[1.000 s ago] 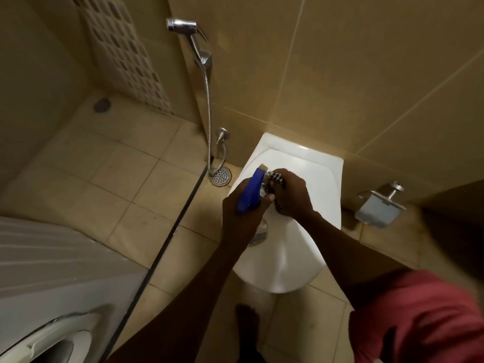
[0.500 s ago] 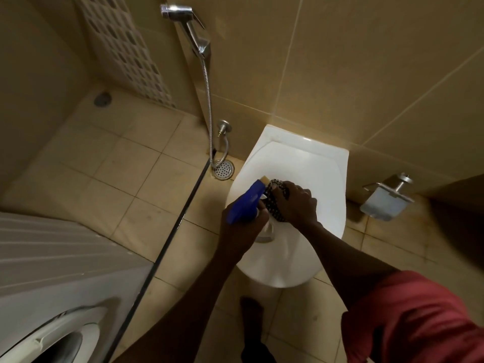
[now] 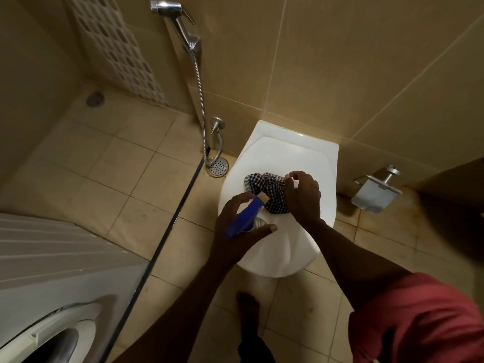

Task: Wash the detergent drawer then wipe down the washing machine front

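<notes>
A spray bottle with a blue trigger head (image 3: 245,218) stands on the closed white toilet lid (image 3: 301,158). My left hand (image 3: 237,231) hovers around the bottle's head with fingers and thumb spread, not clamped on it. A black-and-white checked cloth (image 3: 267,189) lies crumpled on the lid beside the bottle. My right hand (image 3: 303,196) rests at the cloth's right edge, its fingers curled but apart. The white washing machine (image 3: 52,263) fills the lower left, with its round door (image 3: 55,339) partly in view. No detergent drawer shows.
A bidet sprayer (image 3: 180,22) hangs on the tiled wall, its hose running down to a floor drain (image 3: 218,167). A metal toilet-paper holder (image 3: 375,191) is on the wall at right. A dark floor strip (image 3: 167,231) separates the shower area. My bare foot (image 3: 247,307) stands before the toilet.
Both hands came down to the toilet lid. The left hand loosened from the spray bottle, and the right hand opened off the checked cloth, which now lies spread on the lid.
</notes>
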`<state>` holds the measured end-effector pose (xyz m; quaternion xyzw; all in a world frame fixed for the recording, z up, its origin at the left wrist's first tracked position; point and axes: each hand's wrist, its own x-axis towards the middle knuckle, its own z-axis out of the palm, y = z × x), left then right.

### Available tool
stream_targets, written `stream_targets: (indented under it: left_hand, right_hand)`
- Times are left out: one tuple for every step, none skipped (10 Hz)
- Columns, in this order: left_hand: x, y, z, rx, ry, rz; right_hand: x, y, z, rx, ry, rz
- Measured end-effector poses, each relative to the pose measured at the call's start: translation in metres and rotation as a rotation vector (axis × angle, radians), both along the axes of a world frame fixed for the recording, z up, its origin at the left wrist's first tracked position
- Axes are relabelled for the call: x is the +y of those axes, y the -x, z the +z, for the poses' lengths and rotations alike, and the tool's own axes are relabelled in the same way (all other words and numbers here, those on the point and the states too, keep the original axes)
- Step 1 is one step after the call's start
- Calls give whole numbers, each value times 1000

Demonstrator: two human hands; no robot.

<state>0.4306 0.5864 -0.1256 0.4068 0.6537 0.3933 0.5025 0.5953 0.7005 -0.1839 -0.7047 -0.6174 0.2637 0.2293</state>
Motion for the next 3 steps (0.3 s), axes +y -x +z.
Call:
stream_targets:
  left_hand:
    - [-7,1,5,7,-10,11]
    - [-10,4,8,41,-70,-10]
    - [-13,5,14,50,-76,-45]
  right_hand:
    - [-2,1,5,-8,-25,17]
    - [-3,2,8,3,-52,14]
    - [-5,7,15,16,-67,8]
